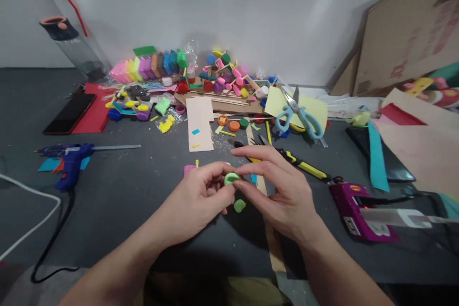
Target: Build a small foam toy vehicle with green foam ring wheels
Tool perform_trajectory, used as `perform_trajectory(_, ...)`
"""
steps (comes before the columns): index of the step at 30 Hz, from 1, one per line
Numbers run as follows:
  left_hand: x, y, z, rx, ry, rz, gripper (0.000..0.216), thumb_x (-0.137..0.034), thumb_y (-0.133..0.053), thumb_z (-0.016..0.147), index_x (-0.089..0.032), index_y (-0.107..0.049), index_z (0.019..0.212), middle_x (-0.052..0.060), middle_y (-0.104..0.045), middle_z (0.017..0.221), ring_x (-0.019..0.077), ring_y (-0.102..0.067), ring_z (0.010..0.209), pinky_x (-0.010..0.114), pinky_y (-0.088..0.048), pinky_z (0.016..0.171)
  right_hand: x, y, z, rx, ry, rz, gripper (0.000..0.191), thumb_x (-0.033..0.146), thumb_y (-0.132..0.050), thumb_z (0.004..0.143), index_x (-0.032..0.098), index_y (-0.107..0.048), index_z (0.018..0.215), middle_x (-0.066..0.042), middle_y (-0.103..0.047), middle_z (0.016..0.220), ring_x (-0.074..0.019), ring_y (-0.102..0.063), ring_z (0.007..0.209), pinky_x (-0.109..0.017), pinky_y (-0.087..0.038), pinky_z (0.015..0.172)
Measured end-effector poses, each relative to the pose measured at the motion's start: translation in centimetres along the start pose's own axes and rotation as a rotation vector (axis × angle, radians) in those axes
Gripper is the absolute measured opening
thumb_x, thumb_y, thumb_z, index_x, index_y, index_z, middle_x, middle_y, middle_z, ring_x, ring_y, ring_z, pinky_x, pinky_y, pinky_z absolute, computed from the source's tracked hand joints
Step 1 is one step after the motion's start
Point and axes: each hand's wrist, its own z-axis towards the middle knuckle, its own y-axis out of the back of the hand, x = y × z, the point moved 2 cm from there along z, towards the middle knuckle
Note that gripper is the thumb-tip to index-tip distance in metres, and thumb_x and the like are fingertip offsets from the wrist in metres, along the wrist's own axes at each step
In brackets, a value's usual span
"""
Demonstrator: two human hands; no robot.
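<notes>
Both my hands meet over the dark table (143, 191) and pinch one small light-green lump of clay (231, 178). My left hand (197, 201) curls its fingers round the lump from the left. My right hand (276, 191) presses it with thumb and fingertip from the right, its other fingers stretched out. A second small green clay piece (239, 205) lies on the table just below the hands. A pink piece (188, 169) sits just left of my left hand.
A blue glue gun (70, 162) lies at left, a purple tool (358, 210) at right. Blue scissors (299, 117), a yellow-black knife (304, 167), clay blocks (148, 64) and many small craft parts crowd the back. A phone (70, 113) rests on red paper. Cardboard (405, 33) leans at right.
</notes>
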Motion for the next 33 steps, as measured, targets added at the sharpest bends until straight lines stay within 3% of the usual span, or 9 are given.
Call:
perform_trajectory(3,0.1,0.0,0.0,-0.038,-0.032,0.143,0.012,-0.022,-0.052,0.092,-0.018,-0.061,0.085,-0.003,-0.055,0.077,0.0092,-0.047,0.065,0.023,-0.039,0.059,0.1,0.0,-0.1,0.007,0.0,-0.017,0.014,0.013,-0.067,0.09,0.021,-0.066,0.102,-0.011,-0.07,0.119,-0.0198,-0.066,0.112,-0.037,-0.054,0.094)
perform_trajectory(8,0.1,-0.2,0.0,-0.047,-0.059,0.24,0.015,-0.017,-0.048,0.092,-0.019,-0.061,0.085,-0.005,-0.053,0.073,0.009,-0.045,0.065,0.023,-0.035,0.059,0.2,-0.1,-0.1,0.011,0.012,-0.04,0.014,0.01,-0.065,0.09,0.021,-0.064,0.099,-0.011,-0.07,0.12,-0.0205,-0.066,0.113,-0.04,-0.054,0.095)
perform_trajectory(18,0.3,-0.2,-0.1,-0.054,-0.043,0.231,0.015,-0.017,-0.051,0.092,-0.017,-0.065,0.087,-0.005,-0.054,0.074,0.008,-0.044,0.064,0.022,-0.036,0.058,0.2,-0.1,-0.1,0.042,0.11,-0.139,0.016,0.007,-0.067,0.086,0.017,-0.066,0.1,-0.015,-0.071,0.12,-0.0242,-0.064,0.114,-0.044,-0.051,0.101)
perform_trajectory(22,0.2,0.0,0.0,-0.006,-0.017,0.052,0.02,-0.022,-0.055,0.094,-0.018,-0.07,0.106,-0.005,-0.053,0.07,0.0076,-0.047,0.061,0.02,-0.04,0.057,0.2,-0.1,0.0,0.005,0.103,-0.127,0.017,0.008,-0.067,0.086,0.018,-0.066,0.1,-0.013,-0.072,0.118,-0.0248,-0.066,0.114,-0.044,-0.052,0.101)
perform_trajectory(25,0.6,0.1,0.3,0.037,-0.019,-0.175,0.035,-0.042,-0.054,0.097,-0.017,-0.069,0.117,0.002,-0.064,0.081,0.0122,-0.059,0.07,0.022,-0.051,0.061,0.3,0.1,-0.1,-0.054,-0.018,-0.064,0.015,0.01,-0.066,0.089,0.022,-0.066,0.099,-0.009,-0.072,0.118,-0.0218,-0.067,0.112,-0.04,-0.054,0.096)
perform_trajectory(29,1.5,-0.4,1.0,0.11,0.002,-0.475,0.057,-0.062,-0.045,0.096,-0.014,-0.071,0.111,0.008,-0.067,0.086,0.0181,-0.066,0.076,0.025,-0.058,0.056,0.6,-0.1,-0.2,-0.061,-0.122,0.018,0.011,0.013,-0.065,0.091,0.024,-0.068,0.095,-0.007,-0.073,0.116,-0.0202,-0.069,0.109,-0.037,-0.056,0.093)
perform_trajectory(33,1.8,-1.3,1.5,0.135,0.066,-0.756,0.048,-0.05,-0.042,0.101,-0.012,-0.072,0.099,0.007,-0.066,0.081,0.0155,-0.064,0.068,0.026,-0.06,0.052,0.6,-0.5,-0.1,-0.013,-0.121,0.023,0.012,0.015,-0.064,0.092,0.024,-0.071,0.096,-0.008,-0.073,0.116,-0.0215,-0.069,0.11,-0.039,-0.057,0.093)
